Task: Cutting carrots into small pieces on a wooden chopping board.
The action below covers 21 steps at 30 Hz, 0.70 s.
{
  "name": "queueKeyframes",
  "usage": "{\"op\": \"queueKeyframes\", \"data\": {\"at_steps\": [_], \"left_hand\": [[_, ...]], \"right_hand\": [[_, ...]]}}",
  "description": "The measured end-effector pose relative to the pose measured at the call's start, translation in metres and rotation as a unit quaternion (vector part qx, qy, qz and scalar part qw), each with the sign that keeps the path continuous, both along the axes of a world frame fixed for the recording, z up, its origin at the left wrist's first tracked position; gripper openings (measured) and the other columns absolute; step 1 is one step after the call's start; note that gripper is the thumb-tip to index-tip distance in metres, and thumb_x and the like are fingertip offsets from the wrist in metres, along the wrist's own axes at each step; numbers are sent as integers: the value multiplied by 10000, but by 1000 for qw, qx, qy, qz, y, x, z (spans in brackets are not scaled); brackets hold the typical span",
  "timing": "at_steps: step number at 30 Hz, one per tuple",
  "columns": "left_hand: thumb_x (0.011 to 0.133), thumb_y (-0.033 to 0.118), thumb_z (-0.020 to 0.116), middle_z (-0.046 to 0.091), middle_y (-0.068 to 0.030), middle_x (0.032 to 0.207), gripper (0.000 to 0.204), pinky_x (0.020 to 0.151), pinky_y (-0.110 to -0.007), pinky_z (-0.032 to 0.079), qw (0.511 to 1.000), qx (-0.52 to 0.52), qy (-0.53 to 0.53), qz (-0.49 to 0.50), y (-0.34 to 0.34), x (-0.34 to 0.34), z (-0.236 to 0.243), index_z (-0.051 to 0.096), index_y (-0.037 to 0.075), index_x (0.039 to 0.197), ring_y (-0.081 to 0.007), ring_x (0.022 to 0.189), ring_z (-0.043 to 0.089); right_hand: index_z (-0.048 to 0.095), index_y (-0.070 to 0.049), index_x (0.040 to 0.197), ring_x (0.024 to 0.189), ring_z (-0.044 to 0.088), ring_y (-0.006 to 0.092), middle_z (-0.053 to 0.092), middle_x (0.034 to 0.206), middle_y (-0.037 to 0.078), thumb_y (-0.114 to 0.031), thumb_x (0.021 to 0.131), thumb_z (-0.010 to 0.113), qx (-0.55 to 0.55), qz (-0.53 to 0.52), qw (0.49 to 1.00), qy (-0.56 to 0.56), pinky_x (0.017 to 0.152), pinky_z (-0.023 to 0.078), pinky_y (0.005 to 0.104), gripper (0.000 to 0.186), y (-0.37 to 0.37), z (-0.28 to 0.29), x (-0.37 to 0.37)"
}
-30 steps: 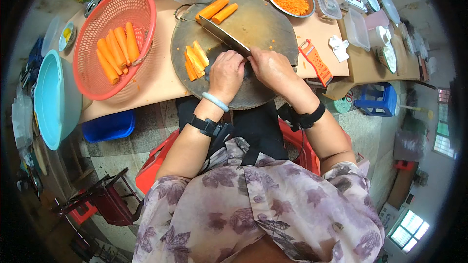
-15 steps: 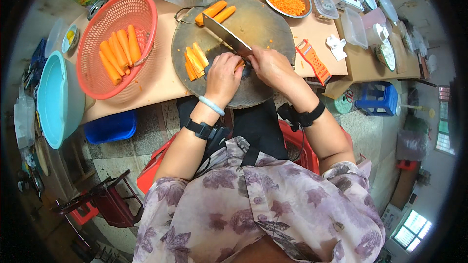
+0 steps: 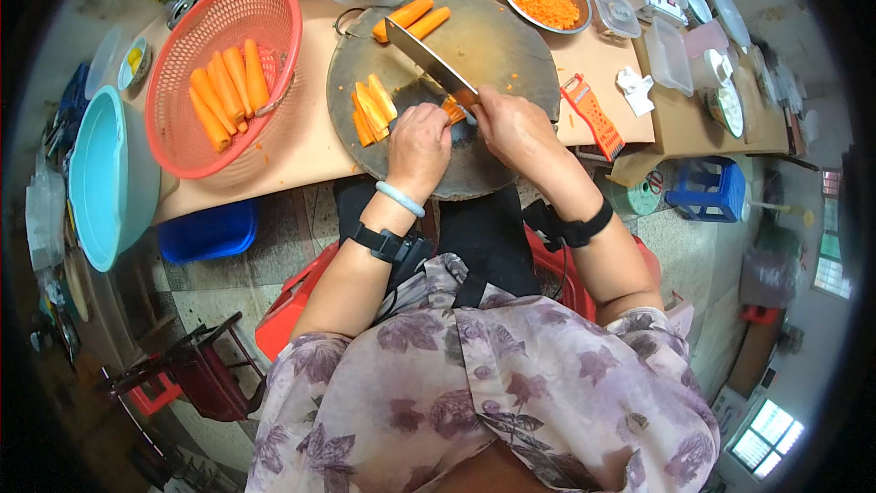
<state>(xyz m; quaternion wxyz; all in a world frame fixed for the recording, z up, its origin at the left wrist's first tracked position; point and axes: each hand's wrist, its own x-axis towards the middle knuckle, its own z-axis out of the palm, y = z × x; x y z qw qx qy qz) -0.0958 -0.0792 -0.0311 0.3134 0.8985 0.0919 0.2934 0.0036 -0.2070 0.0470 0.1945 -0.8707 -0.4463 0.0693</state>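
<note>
In the head view, the right hand [image 3: 513, 125] grips a cleaver [image 3: 431, 62] over the round chopping board [image 3: 511, 46]; the left hand [image 3: 420, 148], fingers bent, is beside carrot pieces [image 3: 453, 110] on the board's near half, its hold unclear. A red colander [image 3: 182, 55] stands left of the board.

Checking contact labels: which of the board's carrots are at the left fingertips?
The small cut bunch between the left hand and the cleaver. The sticks lie left of that hand; two thicker pieces lie toward the far side of the board.
</note>
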Motion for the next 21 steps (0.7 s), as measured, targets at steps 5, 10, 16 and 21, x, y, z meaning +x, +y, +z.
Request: {"op": "queueKeyframes", "data": {"at_steps": [5,10,16,21], "left_hand": [[751,-7,681,626,-129,835,101,724,-427,495,1000,0,-3,13,0,0,-1,595,28,791,-345,807,601],[736,-14,681,626,-135,836,109,724,-434,497,1000,-8,3,10,-1,2,-3,594,24,789,-352,811,604],[739,-13,677,626,-136,841,104,729,-436,497,1000,-8,-1,22,1,0,-2,591,20,788,-356,819,603],[737,-13,676,623,-140,843,104,733,-437,495,1000,-22,-4,12,-1,1,-1,590,17,789,-357,821,602]], "right_hand": [[555,-8,936,694,662,439,657,724,252,-154,937,513,-17,0,1000,-15,612,517,542,151,3,-12,-3],[555,-8,935,693,661,439,654,715,250,-125,922,502,8,9,1000,-19,604,519,536,129,-1,-6,-3],[550,-8,928,685,660,445,651,709,258,-141,932,510,-19,2,1000,-8,601,517,541,139,8,-17,-4],[549,-12,933,711,649,452,648,726,255,-151,936,529,-15,-12,1000,6,625,509,544,141,2,-2,-8]]}}
